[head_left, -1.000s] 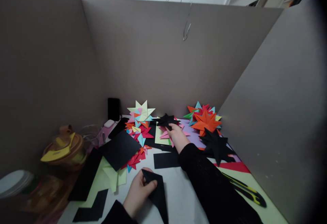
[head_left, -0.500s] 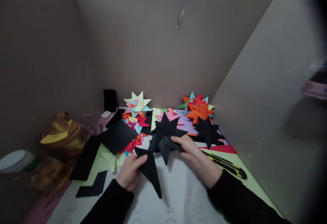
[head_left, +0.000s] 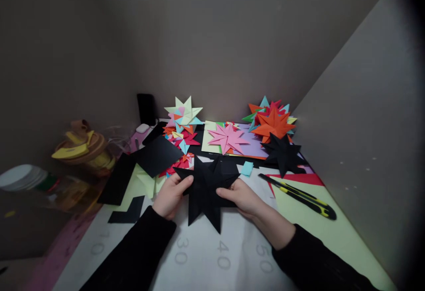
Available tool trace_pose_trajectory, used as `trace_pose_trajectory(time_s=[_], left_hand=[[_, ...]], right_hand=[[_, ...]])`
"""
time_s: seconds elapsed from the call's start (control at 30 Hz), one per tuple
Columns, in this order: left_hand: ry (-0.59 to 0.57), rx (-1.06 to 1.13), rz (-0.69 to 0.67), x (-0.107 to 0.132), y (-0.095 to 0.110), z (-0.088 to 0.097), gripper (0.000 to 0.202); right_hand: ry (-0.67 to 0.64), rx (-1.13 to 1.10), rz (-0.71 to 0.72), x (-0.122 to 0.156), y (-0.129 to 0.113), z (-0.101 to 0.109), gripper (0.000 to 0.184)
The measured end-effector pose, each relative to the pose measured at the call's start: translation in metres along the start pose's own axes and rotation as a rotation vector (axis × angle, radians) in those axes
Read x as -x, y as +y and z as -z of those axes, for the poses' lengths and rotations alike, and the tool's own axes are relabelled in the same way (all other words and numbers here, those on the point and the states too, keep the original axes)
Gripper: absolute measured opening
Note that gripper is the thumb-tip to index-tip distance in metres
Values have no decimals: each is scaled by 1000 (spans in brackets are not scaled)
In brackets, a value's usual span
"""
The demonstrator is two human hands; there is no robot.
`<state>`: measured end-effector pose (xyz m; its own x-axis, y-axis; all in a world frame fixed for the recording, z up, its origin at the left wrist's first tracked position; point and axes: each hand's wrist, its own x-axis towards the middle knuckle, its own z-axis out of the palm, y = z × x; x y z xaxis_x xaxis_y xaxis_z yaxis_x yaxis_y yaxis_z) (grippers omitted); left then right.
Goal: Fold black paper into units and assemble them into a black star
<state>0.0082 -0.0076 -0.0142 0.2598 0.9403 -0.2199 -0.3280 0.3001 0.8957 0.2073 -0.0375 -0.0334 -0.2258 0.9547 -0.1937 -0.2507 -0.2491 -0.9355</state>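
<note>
A black folded paper star (head_left: 206, 189) is held just above the white mat, points spread outward. My left hand (head_left: 171, 193) pinches its left side, thumb on top. My right hand (head_left: 244, 198) grips the right side, also thumb uppermost; the fingers beneath are hidden. Beyond the hands lies a pink paper star (head_left: 228, 138). Another black star (head_left: 283, 153) rests to the right, against an orange star (head_left: 274, 124). A small light-blue paper piece (head_left: 247, 168) lies close to my right hand.
To the right, a black-and-yellow utility knife (head_left: 300, 197) lies on pale green paper. Black paper sheets (head_left: 159, 156) and a pale star (head_left: 186, 110) are on the left. A white-lidded jar (head_left: 25, 178) and a wooden-lidded container (head_left: 78, 147) stand at far left. Grey walls enclose the back and sides.
The separate black folded piece in my left hand has come together with the black star in my right. Both hands now hold them as one. The view has tilted downward.
</note>
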Motion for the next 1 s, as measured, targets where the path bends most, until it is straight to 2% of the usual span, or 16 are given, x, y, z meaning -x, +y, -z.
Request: trace_pose_trajectory(time_s=[0.1, 0.27, 0.47, 0.67, 1.0], left_hand=[[11, -33, -17, 1, -2, -2, 28], [23, -7, 38, 2, 4, -2, 30], [206, 89, -61, 3, 15, 4, 24], [104, -108, -129, 6, 12, 3, 25], [98, -156, -137, 5, 7, 2, 26]], right_hand=[[-6, -3, -11, 0, 4, 3, 40], [-25, -3, -82, 0, 7, 9, 41], [183, -38, -33, -4, 1, 10, 45], [199, 125, -2, 5, -20, 11, 36], [141, 401, 1, 14, -33, 15, 32]])
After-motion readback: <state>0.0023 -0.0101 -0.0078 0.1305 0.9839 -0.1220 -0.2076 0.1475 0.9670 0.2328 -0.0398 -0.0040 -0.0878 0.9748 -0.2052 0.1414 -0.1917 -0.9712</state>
